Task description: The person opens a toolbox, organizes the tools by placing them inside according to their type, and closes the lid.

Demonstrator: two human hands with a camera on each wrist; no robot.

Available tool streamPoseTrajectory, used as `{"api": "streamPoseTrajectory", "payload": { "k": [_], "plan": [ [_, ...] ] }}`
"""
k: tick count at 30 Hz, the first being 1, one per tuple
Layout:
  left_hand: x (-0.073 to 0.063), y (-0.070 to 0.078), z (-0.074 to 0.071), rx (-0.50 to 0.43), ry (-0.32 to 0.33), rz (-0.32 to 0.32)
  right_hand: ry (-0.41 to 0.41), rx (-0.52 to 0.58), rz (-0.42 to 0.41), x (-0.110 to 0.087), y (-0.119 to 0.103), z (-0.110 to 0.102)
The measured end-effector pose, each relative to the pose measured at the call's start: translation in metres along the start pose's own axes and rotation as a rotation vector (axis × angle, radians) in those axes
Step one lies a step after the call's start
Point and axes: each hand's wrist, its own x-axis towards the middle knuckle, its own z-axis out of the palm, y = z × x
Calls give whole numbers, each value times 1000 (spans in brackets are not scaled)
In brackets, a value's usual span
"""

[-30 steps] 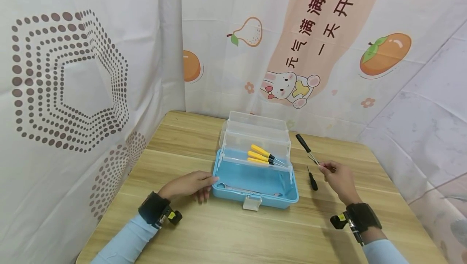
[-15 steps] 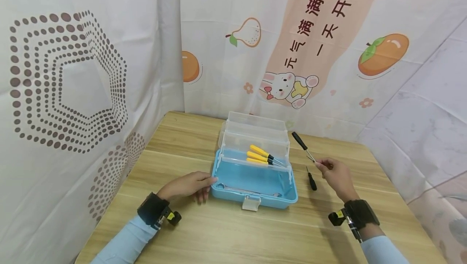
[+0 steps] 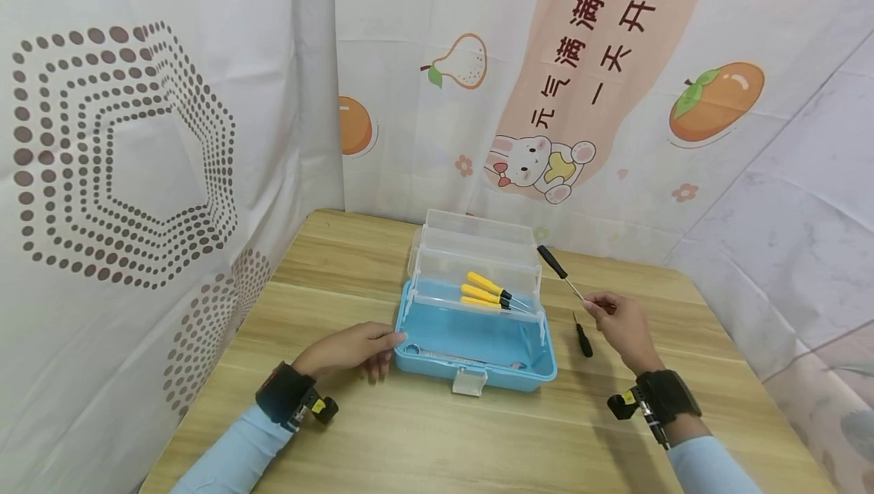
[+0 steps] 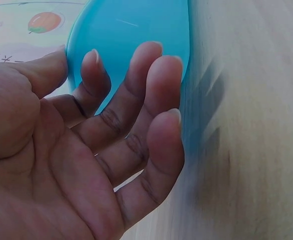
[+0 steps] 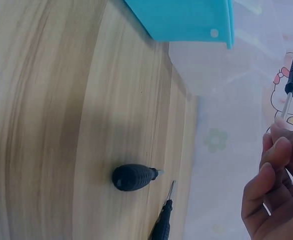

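A light blue toolbox [image 3: 471,384] stands on the table with its clear trays folded up and back. My left hand [image 3: 355,346] holds its left rim, thumb on top and the index finger against the outside wall; the other fingers curl loosely below, as the left wrist view shows. My right hand [image 3: 620,327] pinches the metal shaft of a black-handled screwdriver [image 3: 551,262], its handle pointing up and left beside the trays. Three yellow-handled screwdrivers [image 3: 481,294] lie in a clear tray [image 3: 437,259]. A wrench [image 3: 457,357] lies along the front of the box.
Another black screwdriver [image 3: 583,336] lies on the wooden table [image 3: 423,441], right of the box. The right wrist view shows two black-handled screwdrivers [image 5: 134,177] on the tabletop. A white latch [image 3: 470,382] hangs at the box's front. Printed curtains [image 3: 410,137] stand behind the table.
My right hand has moved slightly left with the screwdriver, bringing its handle nearer the clear trays. My left hand stays at the toolbox rim.
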Motion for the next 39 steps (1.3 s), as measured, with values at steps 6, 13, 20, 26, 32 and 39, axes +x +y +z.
{"api": "streamPoseTrajectory", "payload": {
  "k": [6,13,20,26,32,39],
  "plan": [
    [-1,1,-1,-8,5,-3,-18,-9,-6,5,-4,4],
    [-1,0,-1,-7,1,-4,-15,-25,-23,9,-13,6],
    [-1,0,-1,-17,-2,4,-22,-20,-30,14,-19,10],
    [-1,0,-1,-25,-2,0,-12,-35,-41,17,-25,11],
    [0,-1,-1,-23,5,3,-11,-42,-50,21,-31,11],
    [0,-2,-1,-30,0,11,-10,-67,-75,25,-35,16]
  ]
}}
